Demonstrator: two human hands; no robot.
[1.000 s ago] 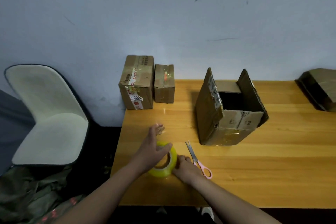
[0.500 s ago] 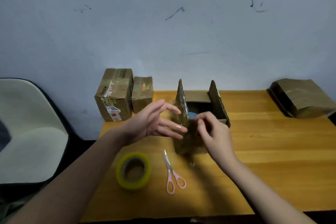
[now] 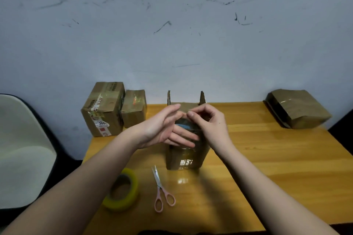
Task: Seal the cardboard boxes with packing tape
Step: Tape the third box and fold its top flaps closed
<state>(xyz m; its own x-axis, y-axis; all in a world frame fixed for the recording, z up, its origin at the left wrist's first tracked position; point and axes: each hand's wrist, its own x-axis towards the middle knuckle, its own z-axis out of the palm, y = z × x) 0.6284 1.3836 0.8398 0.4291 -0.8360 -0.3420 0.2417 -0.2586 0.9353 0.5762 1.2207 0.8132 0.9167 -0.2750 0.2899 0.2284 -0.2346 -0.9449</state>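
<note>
An open cardboard box [image 3: 184, 158] stands in the middle of the wooden table [image 3: 267, 158], its two side flaps upright and something blue inside. Both hands hover over its opening. My left hand [image 3: 164, 129] is spread, palm turned right, fingers pointing across the box. My right hand [image 3: 212, 126] pinches at the left fingertips, where a faint clear strip of tape seems to hang. A yellow tape roll [image 3: 122, 190] lies flat near the front left. Pink-handled scissors [image 3: 162, 191] lie beside it, blades pointing at the box.
Two taped boxes, a larger one [image 3: 103, 108] and a smaller one [image 3: 133, 108], stand at the back left corner against the wall. A squashed brown package [image 3: 296, 108] lies at the back right. A pale chair [image 3: 21, 149] stands left of the table.
Both hands left the tape roll, rose to the open box and met above its opening. The view has shifted so the box sits centred; roll and scissors stay on the table.
</note>
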